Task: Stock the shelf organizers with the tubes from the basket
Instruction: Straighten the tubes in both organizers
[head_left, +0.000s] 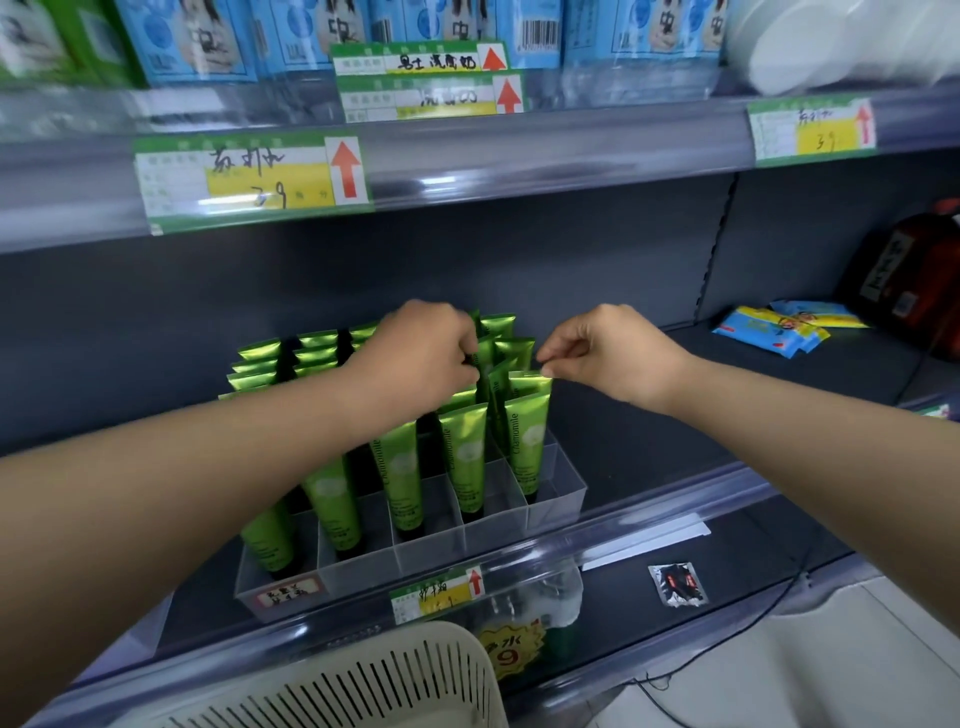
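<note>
Several green tubes (464, 457) stand cap-down in a clear divided shelf organizer (556, 501) on the middle shelf. My left hand (421, 353) reaches over the rows and pinches the top of a green tube (485, 353) in a back row. My right hand (602, 351) hovers just right of the tubes, thumb and forefinger curled close, touching the top edge of the rightmost tube (527, 415). The white slotted basket (363, 686) sits at the bottom of the view; its contents are hidden.
A shelf edge with price labels (249, 176) hangs above. Blue wipe packs (769, 332) and a dark bag (914, 280) lie at the right. A small foil packet (678, 584) rests on the lower shelf.
</note>
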